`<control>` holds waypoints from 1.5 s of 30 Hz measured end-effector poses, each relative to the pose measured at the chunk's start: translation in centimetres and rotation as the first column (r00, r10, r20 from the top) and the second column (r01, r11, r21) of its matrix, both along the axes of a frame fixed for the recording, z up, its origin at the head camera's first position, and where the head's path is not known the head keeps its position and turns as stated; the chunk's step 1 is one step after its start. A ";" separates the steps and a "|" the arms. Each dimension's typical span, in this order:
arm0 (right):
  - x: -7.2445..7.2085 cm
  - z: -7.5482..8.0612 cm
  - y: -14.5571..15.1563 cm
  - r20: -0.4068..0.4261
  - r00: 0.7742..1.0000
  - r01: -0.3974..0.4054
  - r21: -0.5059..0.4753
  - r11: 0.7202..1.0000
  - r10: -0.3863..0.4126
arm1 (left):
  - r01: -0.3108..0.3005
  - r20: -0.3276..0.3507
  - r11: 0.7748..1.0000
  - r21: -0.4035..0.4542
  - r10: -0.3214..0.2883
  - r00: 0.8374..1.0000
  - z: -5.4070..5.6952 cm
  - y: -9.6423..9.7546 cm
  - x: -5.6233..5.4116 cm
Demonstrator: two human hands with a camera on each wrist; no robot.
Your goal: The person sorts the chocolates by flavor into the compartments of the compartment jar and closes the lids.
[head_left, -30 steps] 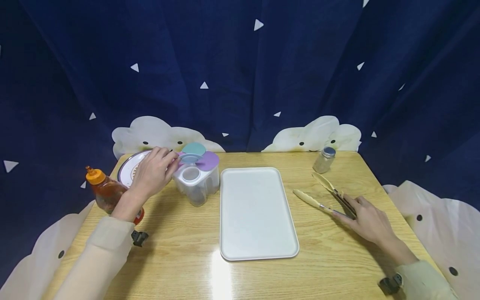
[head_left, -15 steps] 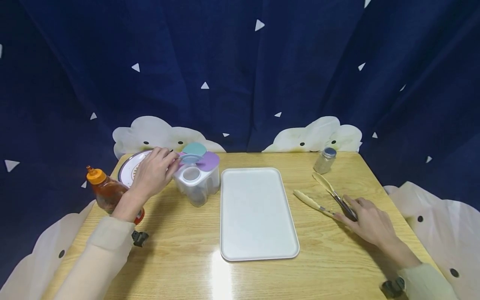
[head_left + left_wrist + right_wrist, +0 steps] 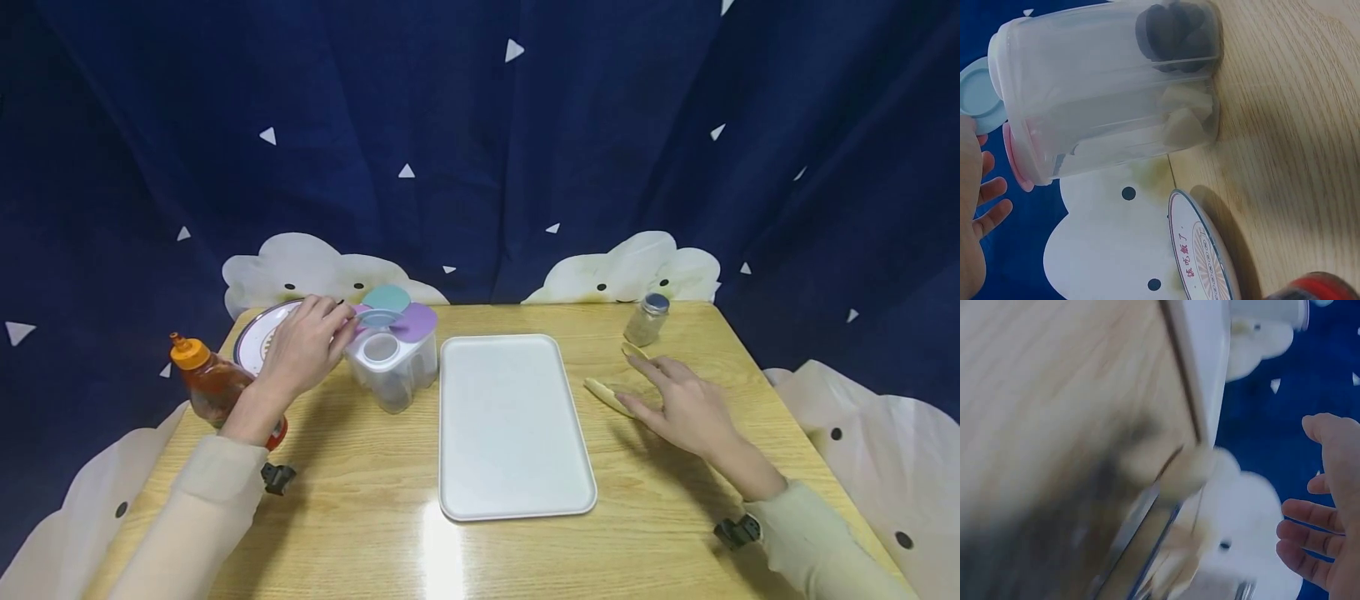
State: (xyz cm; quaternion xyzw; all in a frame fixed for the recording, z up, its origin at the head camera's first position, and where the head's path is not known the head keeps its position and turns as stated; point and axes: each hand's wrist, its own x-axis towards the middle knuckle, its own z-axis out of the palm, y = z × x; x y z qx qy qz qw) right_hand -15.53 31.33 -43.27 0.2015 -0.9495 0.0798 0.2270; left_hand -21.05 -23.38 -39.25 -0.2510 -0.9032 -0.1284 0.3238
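Observation:
My left hand point(image 3: 309, 346) pinches the raised blue flip lid point(image 3: 380, 318) of a clear storage container point(image 3: 393, 379). Below that lid a round opening shows, while purple and green lids cover other compartments. Through its wall, the left wrist view shows dark lumps point(image 3: 1172, 34) and pale pieces point(image 3: 1185, 119) at the bottom. My right hand point(image 3: 693, 408) hovers over tongs point(image 3: 606, 396) with its fingers stretched out, holding nothing. The hand hides the handles of the tongs in the head view; the right wrist view has the metal arms point(image 3: 1138, 544) below the open palm.
A white tray point(image 3: 513, 429) lies mid-table. At left, a sauce bottle point(image 3: 213, 387) with an orange cap stands partly behind the left forearm, near a patterned dish point(image 3: 251, 342). A glass jar point(image 3: 647, 321) with a metal lid stands beyond the tongs.
My right hand has let go of the tongs' handles and moved forward and left over them; the tongs stay on the table. The left hand keeps its hold on the lid.

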 end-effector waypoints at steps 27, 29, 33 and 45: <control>-8.0 4.0 -22.2 -0.123 0.922 -0.382 -0.137 0.914 0.367 | 0.012 -0.029 1.000 -0.005 -0.012 1.000 -0.2 -0.1 0.0; -8.4 4.2 -23.5 -0.124 0.917 -0.393 -0.141 0.909 0.378 | 0.012 -0.036 1.000 -0.007 -0.013 0.999 -0.2 -0.1 0.0; -8.8 4.6 -25.7 -0.126 0.908 -0.415 -0.144 0.898 0.400 | 0.013 -0.044 1.000 -0.008 -0.014 0.999 -0.3 0.0 -0.1; -8.9 5.5 -29.9 -0.142 0.883 -0.463 -0.122 0.878 0.447 | 0.024 -0.059 1.000 -0.007 -0.025 0.998 -0.4 -0.1 -0.1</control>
